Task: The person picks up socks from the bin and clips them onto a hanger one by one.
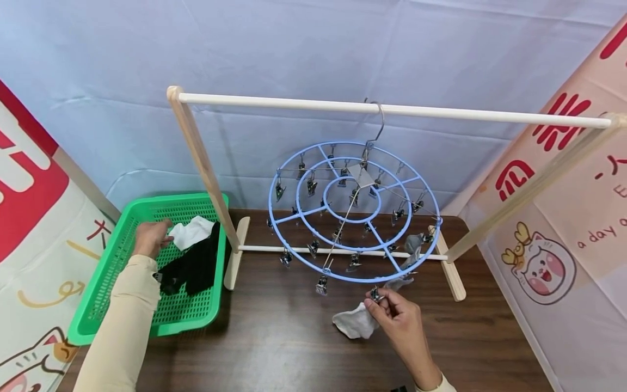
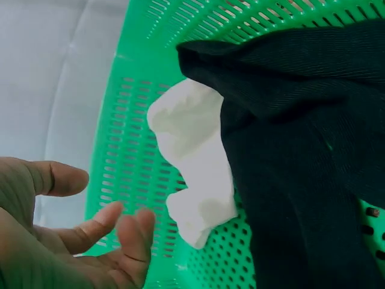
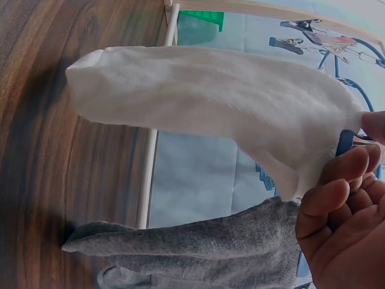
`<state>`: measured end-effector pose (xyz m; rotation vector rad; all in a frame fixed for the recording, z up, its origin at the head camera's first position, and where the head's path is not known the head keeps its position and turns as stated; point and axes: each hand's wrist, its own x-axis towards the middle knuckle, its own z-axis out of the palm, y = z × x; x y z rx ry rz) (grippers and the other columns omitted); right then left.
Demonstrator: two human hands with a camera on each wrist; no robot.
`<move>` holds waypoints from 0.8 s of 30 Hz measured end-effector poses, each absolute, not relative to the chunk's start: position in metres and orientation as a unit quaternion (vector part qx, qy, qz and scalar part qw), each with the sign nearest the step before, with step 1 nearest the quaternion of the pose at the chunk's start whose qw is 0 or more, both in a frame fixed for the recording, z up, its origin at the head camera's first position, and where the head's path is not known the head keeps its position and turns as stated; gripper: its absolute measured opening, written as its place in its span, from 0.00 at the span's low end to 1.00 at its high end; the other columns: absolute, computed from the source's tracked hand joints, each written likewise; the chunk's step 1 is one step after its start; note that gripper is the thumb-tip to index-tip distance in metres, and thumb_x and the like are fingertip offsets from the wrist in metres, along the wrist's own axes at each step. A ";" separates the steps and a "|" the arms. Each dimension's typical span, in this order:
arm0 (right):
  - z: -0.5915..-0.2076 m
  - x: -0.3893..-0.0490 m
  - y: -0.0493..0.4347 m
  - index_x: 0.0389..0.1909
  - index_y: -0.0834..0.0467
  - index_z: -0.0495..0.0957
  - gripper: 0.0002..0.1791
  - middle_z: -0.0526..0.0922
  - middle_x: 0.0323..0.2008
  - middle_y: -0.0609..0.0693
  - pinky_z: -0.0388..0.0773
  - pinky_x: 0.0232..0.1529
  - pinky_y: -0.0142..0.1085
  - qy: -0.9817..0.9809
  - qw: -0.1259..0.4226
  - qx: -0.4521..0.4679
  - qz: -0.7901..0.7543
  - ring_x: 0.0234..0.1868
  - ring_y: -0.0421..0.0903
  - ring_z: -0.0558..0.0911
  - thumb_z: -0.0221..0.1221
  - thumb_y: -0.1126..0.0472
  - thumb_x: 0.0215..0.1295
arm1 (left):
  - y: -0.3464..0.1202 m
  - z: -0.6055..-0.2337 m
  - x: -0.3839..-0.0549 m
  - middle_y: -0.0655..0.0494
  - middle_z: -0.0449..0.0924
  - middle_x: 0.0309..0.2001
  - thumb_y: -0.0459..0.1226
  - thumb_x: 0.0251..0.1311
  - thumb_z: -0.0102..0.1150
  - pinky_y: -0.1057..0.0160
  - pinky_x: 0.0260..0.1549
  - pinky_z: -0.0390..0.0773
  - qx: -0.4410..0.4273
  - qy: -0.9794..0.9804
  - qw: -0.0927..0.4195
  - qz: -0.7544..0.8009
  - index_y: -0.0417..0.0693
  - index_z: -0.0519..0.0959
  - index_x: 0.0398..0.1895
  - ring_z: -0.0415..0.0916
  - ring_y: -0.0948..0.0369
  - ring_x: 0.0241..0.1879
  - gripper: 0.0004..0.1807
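My left hand point(image 1: 151, 238) is over the green basket point(image 1: 93, 291), its thumb and fingers spread apart beside a crumpled white sock point(image 2: 195, 156). A gap shows between them in the left wrist view. Black ribbed clothing point(image 2: 301, 132) lies against that sock. My right hand point(image 1: 403, 321) pinches a small metal clip point(image 1: 376, 294) below the front rim of a round blue drying hanger point(image 1: 343, 279). From this clip hangs another white sock point(image 3: 210, 90), its free end near the table. Beside it hang grey socks point(image 3: 198, 244) on the hanger's right side.
A wooden rack with a white top bar point(image 1: 294, 102) bears the hanger by its hook point(image 1: 380, 122). Its feet point(image 1: 453, 280) stand on the brown table point(image 1: 274, 337). Several other clips dangle from the hanger's rings. A pale cloth backdrop point(image 1: 245, 49) stands behind.
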<state>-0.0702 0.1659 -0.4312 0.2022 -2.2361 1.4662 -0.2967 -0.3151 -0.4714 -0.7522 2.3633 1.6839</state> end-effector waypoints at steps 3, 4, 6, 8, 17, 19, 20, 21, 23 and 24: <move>-0.431 -0.070 0.166 0.29 0.69 0.81 0.08 0.73 0.16 0.42 0.60 0.13 0.33 -0.814 0.223 0.068 0.531 0.18 0.30 0.64 0.64 0.82 0.49 | -0.318 -0.476 -0.298 0.34 0.50 0.70 0.43 0.71 0.39 0.52 0.49 0.74 -0.237 0.794 0.097 0.551 0.31 0.60 0.68 0.70 0.49 0.49 0.30; -0.431 -0.070 0.166 0.29 0.69 0.81 0.08 0.73 0.16 0.42 0.60 0.13 0.33 -0.815 0.222 0.066 0.531 0.18 0.30 0.64 0.64 0.81 0.49 | -0.319 -0.478 -0.299 0.34 0.49 0.71 0.43 0.71 0.38 0.50 0.51 0.72 -0.229 0.796 0.106 0.550 0.31 0.59 0.68 0.67 0.48 0.51 0.30; -0.432 -0.069 0.166 0.30 0.69 0.81 0.08 0.73 0.16 0.42 0.60 0.13 0.33 -0.817 0.219 0.065 0.529 0.18 0.30 0.64 0.64 0.81 0.49 | -0.321 -0.481 -0.300 0.32 0.47 0.71 0.44 0.71 0.37 0.48 0.50 0.70 -0.220 0.801 0.116 0.544 0.30 0.59 0.68 0.64 0.46 0.53 0.30; -0.432 -0.068 0.166 0.30 0.70 0.81 0.07 0.73 0.16 0.42 0.60 0.13 0.33 -0.818 0.217 0.066 0.529 0.18 0.30 0.64 0.64 0.81 0.50 | -0.322 -0.484 -0.300 0.32 0.44 0.72 0.44 0.72 0.36 0.46 0.52 0.69 -0.217 0.803 0.122 0.541 0.29 0.59 0.68 0.62 0.42 0.58 0.30; -0.434 -0.067 0.165 0.30 0.69 0.81 0.08 0.73 0.16 0.42 0.60 0.13 0.33 -0.810 0.218 0.068 0.540 0.18 0.29 0.63 0.63 0.81 0.50 | -0.316 -0.499 -0.304 0.48 0.69 0.20 0.35 0.67 0.42 0.55 0.24 0.70 -0.247 0.812 0.066 0.525 0.46 0.64 0.15 0.66 0.55 0.18 0.19; -0.434 -0.067 0.165 0.30 0.68 0.81 0.08 0.73 0.17 0.41 0.60 0.13 0.34 -0.810 0.215 0.066 0.541 0.18 0.30 0.63 0.63 0.81 0.50 | -0.315 -0.502 -0.305 0.59 0.54 0.11 0.35 0.66 0.44 0.57 0.17 0.63 -0.257 0.815 0.061 0.516 0.53 0.56 0.10 0.53 0.61 0.10 0.23; -0.434 -0.067 0.165 0.30 0.69 0.81 0.08 0.73 0.17 0.41 0.60 0.13 0.34 -0.810 0.214 0.066 0.541 0.18 0.30 0.63 0.63 0.81 0.50 | -0.315 -0.502 -0.305 0.60 0.54 0.10 0.35 0.66 0.44 0.58 0.17 0.63 -0.259 0.814 0.062 0.516 0.53 0.56 0.10 0.53 0.61 0.10 0.24; -0.433 -0.067 0.165 0.30 0.69 0.81 0.08 0.73 0.16 0.41 0.60 0.13 0.34 -0.811 0.213 0.064 0.541 0.18 0.30 0.63 0.64 0.81 0.50 | -0.315 -0.503 -0.305 0.60 0.53 0.09 0.36 0.66 0.44 0.58 0.16 0.63 -0.262 0.812 0.063 0.517 0.54 0.56 0.09 0.52 0.62 0.09 0.24; -0.433 -0.067 0.165 0.30 0.69 0.81 0.08 0.73 0.16 0.41 0.60 0.13 0.34 -0.812 0.212 0.061 0.540 0.18 0.30 0.63 0.64 0.81 0.50 | -0.316 -0.505 -0.305 0.60 0.53 0.08 0.36 0.65 0.45 0.58 0.15 0.62 -0.270 0.810 0.066 0.516 0.54 0.57 0.09 0.53 0.62 0.09 0.24; -0.433 -0.067 0.165 0.30 0.69 0.81 0.08 0.73 0.16 0.41 0.60 0.13 0.34 -0.813 0.211 0.059 0.539 0.18 0.30 0.63 0.64 0.81 0.50 | -0.316 -0.506 -0.306 0.60 0.54 0.08 0.37 0.65 0.45 0.59 0.15 0.62 -0.275 0.809 0.068 0.515 0.54 0.58 0.09 0.53 0.62 0.09 0.24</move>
